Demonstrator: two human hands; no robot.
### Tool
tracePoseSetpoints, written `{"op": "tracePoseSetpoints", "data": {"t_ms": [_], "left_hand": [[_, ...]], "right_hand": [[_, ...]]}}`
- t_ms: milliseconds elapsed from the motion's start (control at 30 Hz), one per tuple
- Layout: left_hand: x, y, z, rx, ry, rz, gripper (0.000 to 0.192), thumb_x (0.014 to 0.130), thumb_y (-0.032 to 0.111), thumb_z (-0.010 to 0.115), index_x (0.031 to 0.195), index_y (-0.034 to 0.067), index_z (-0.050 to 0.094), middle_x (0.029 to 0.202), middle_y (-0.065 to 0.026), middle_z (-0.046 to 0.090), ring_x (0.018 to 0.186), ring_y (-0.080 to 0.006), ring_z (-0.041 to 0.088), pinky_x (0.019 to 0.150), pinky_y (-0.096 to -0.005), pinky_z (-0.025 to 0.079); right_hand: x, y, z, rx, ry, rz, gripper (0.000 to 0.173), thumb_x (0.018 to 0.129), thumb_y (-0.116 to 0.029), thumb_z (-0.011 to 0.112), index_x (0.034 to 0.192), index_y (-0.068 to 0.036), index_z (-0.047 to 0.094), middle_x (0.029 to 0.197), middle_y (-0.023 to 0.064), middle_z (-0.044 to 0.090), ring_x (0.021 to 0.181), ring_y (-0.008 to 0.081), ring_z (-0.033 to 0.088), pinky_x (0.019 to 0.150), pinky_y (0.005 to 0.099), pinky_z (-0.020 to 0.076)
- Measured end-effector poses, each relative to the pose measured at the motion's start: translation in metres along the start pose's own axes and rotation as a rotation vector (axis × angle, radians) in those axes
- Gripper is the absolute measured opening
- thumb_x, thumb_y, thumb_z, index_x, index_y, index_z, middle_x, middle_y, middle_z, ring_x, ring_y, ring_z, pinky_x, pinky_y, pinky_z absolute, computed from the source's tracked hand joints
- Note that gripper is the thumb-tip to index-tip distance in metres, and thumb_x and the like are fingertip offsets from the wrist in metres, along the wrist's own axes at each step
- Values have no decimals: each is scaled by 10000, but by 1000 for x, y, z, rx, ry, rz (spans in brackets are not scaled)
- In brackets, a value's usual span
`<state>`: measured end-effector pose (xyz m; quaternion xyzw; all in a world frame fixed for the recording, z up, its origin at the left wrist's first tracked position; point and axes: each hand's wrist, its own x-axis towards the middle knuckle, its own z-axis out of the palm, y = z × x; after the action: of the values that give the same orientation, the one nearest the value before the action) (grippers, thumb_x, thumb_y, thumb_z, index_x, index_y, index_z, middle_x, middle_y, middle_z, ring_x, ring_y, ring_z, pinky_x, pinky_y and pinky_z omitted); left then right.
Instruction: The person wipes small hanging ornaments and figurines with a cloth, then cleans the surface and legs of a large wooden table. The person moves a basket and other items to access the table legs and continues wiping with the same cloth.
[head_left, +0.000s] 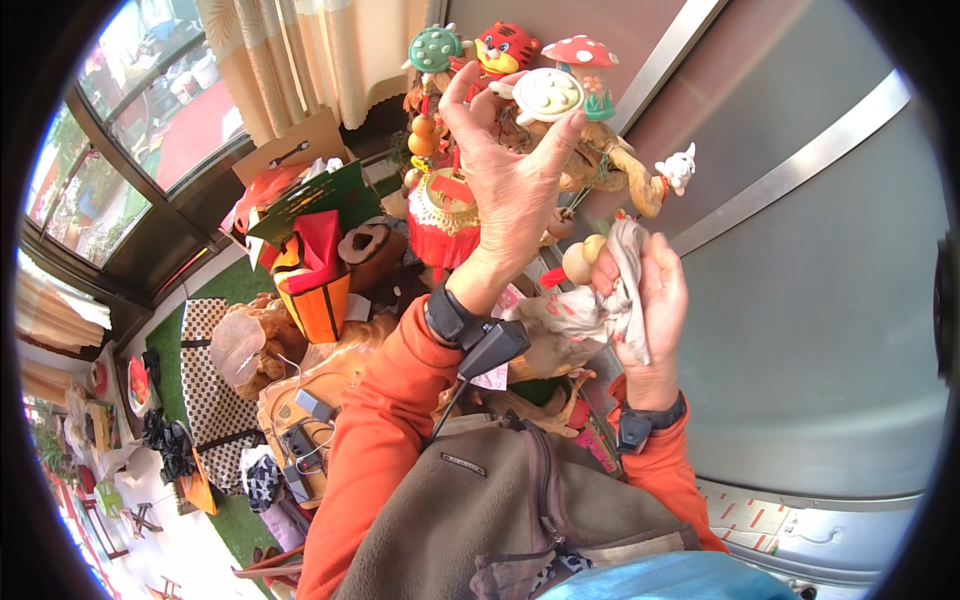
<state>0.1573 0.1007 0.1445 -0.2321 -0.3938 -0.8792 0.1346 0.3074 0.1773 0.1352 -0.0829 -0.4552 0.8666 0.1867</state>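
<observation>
My left hand (514, 169) reaches up with a white turtle figurine (549, 96) between its thumb and fingers; some fingertips are hidden behind the figurine. Lower and to the right, my right hand (656, 300) grips a crumpled, pale cloth (600, 307) with red marks. Small gourds (577, 264) hang just beside that cloth. Around the turtle stand a green turtle figurine (435, 49), a red tiger figure (506, 46) and a red-capped mushroom figure (592, 75). Below them, a gnarled wooden branch (611, 150) extends right towards a small white animal figurine (677, 169).
A red tasselled lantern (444, 217) hangs left of my left wrist. Grey panels with metal strips (802, 165) rise on the right. An orange bag (311, 292), a carved wooden table (337, 375) with chargers and cables (304, 442), and a checkered item (214, 390) lie left.
</observation>
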Motion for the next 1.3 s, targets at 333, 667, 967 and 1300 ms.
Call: {"op": "tracePoseSetpoints", "data": {"t_ms": [333, 667, 967, 1300], "left_hand": [[11, -7, -7, 44, -78, 80, 731, 771, 28, 840, 1365, 53, 415, 1289, -119, 608, 1086, -181, 600, 952, -312, 504], [11, 0, -10, -30, -126, 14, 768, 780, -22, 814, 1392, 31, 354, 1319, -144, 600, 1104, -184, 621, 947, -305, 518], [12, -1, -9, -42, -115, 2, 774, 781, -20, 815, 1396, 26, 346, 1310, -146, 608, 1109, -172, 620, 933, -300, 530], [14, -2, -11, 30, -124, 47, 777, 771, -4, 824, 1390, 9, 354, 1292, -155, 613, 1136, -192, 616, 942, -307, 521]], "right_hand": [[53, -35, 61, -1263, 74, -1128, 179, 938, -55, 633, 1109, -2, 635, 960, 116, 593, 762, 228, 616, 711, 330, 498], [76, -29, 73, -1585, -16, -1245, 239, 906, 17, 637, 1131, -54, 676, 1004, 91, 617, 859, 272, 671, 701, 397, 524], [74, -45, 87, -1704, -59, -1130, 172, 927, -118, 668, 1092, -72, 681, 1015, 94, 605, 788, 273, 663, 666, 383, 526], [80, -51, 91, -1606, -117, -1054, 117, 872, -99, 709, 984, -74, 732, 966, 69, 659, 767, 248, 691, 670, 367, 543]]}}
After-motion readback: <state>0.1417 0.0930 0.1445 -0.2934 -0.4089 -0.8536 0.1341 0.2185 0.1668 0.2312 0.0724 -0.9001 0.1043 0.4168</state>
